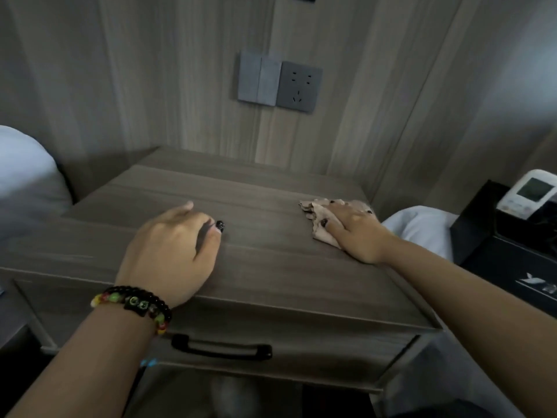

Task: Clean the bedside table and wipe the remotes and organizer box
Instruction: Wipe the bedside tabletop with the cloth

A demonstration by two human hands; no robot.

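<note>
The wooden bedside table [259, 260] fills the middle of the view. My right hand [357, 230] lies flat on a crumpled beige cloth [319, 214] at the table's right rear, fingers spread and pressing it down. My left hand [174, 251] rests on the table's front left part with fingers loosely curled, holding nothing; a beaded bracelet is on its wrist. A black organizer box [494, 236] sits on the bed at the right, with a white remote [527, 194] standing in it.
A drawer with a black handle [221, 346] is under the table top. White bedding [27, 182] lies at the left and white bedding [422, 224] at the right. A switch and socket panel [278, 82] is on the wood-panelled wall behind.
</note>
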